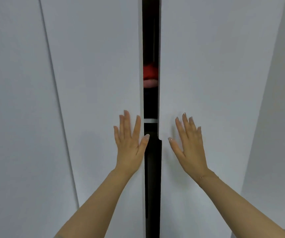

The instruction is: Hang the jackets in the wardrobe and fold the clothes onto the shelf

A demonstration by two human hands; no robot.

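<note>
Both hands, left (129,143) and right (189,146), fingers flat on wardrobe doors (95,83); probably closing, push gap (151,40) shut.

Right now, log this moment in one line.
left hand: flat on left door | right hand: flat on right door | doors: narrow gap | red fabric inside

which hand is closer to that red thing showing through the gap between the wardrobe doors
Left. The left hand lies flat on the left door, its thumb reaching the gap's edge below the red thing. The right hand lies flat on the right door, farther from the gap.
</note>
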